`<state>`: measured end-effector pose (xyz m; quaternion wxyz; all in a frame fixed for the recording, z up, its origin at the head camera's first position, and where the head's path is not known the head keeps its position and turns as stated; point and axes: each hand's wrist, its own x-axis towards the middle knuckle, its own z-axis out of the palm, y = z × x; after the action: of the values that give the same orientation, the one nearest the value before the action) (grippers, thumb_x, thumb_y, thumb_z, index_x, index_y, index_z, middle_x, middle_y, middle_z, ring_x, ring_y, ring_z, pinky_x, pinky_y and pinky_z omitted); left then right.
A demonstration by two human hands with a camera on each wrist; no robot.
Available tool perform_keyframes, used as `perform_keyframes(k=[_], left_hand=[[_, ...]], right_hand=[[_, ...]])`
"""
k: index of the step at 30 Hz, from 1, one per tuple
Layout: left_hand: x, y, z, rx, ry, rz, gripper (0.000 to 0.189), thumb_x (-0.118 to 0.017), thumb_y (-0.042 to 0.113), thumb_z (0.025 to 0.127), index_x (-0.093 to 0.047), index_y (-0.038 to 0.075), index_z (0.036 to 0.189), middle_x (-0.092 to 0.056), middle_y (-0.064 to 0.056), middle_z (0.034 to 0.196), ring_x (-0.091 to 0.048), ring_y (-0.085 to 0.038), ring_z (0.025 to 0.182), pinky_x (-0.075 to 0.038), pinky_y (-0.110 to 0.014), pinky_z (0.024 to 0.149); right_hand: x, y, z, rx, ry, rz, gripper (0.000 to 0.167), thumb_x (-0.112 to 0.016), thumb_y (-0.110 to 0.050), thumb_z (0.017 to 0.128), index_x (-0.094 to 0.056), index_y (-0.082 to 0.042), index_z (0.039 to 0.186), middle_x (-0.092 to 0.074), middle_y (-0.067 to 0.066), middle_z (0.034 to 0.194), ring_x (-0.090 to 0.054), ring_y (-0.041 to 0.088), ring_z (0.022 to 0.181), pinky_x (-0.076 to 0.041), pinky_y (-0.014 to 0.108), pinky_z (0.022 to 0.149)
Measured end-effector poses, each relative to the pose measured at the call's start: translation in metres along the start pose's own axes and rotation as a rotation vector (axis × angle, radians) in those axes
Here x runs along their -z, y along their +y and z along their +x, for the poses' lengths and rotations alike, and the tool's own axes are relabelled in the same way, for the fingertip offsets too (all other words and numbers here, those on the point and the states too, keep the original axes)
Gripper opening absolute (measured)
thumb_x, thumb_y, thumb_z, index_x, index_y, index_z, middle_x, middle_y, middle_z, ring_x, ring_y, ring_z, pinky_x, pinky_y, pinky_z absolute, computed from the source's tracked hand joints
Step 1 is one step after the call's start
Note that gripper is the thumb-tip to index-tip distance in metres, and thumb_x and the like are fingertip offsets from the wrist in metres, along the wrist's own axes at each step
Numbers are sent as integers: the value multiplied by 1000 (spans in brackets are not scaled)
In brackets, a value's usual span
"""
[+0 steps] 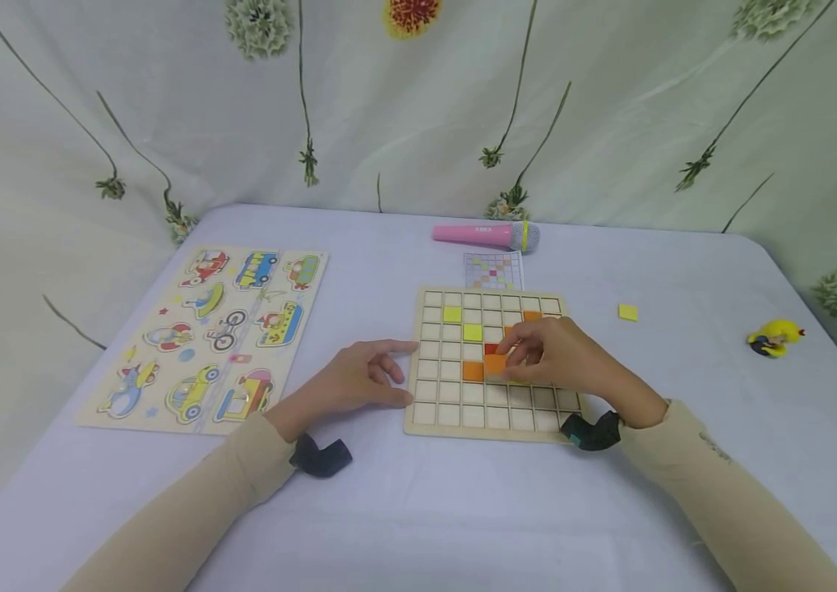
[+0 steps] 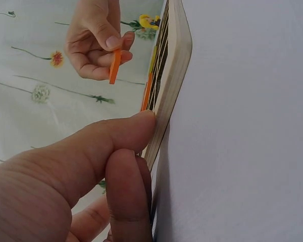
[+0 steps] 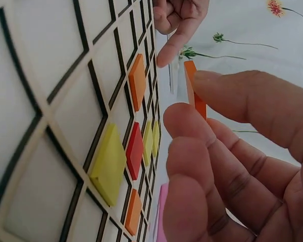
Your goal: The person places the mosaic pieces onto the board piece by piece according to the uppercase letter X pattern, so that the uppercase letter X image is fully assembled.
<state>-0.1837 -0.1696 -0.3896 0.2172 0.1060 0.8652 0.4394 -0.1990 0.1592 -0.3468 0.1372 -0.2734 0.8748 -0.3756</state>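
Between thumb and fingers, my right hand (image 1: 559, 355) pinches an orange square tile (image 3: 190, 83). It holds the tile raised over the wooden grid board (image 1: 448, 415), as the left wrist view also shows. My left hand (image 1: 355, 378) is at the board's left side, index finger stretched to the edge and thumb lower down by the rim. On the grid lie yellow tiles (image 1: 451, 314), orange tiles (image 1: 473, 372) and a red tile (image 3: 134, 151). Part of the board's right side is hidden beneath my right hand in the head view.
Behind the board lie a small pattern card (image 1: 493, 271) and a pink microphone (image 1: 473, 235). A loose yellow tile (image 1: 627, 312) and a rubber duck (image 1: 775, 339) are to the right. A picture puzzle board (image 1: 200, 362) occupies the left of the white-covered table.
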Motion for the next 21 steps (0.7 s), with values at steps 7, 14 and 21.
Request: perform_keyframes(k=[7,14,21], left_hand=[[0,2,-1,11,0,10,79,-90,19,88,-55,11,159,-69,-4,108,-62,-20,86,-48,-34,80],[0,4,-2,11,-3,11,79,-90,19,88,-56,11,158,-69,-4,109,-61,-20,86,-48,-34,80],[1,2,-1,10,-5,7,79,-90,19,88,-55,11,158,-69,-5,109,-63,-21,87,-49,-34,81]], right_hand=[[-11,-6,9,22,-45,-10,15,-85,-5,90,-79,-2,104,-78,-4,84,-69,12,76,-56,30,75],[-22,-19,18,30,-100,-61,17,-89,-10,87,-80,-4,100,-73,-8,76,-65,9,75,-55,31,75],[-32,-24,25,21,-152,-73,12,-89,-12,87,-80,-8,95,-72,-7,75,-63,9,72,-52,29,70]])
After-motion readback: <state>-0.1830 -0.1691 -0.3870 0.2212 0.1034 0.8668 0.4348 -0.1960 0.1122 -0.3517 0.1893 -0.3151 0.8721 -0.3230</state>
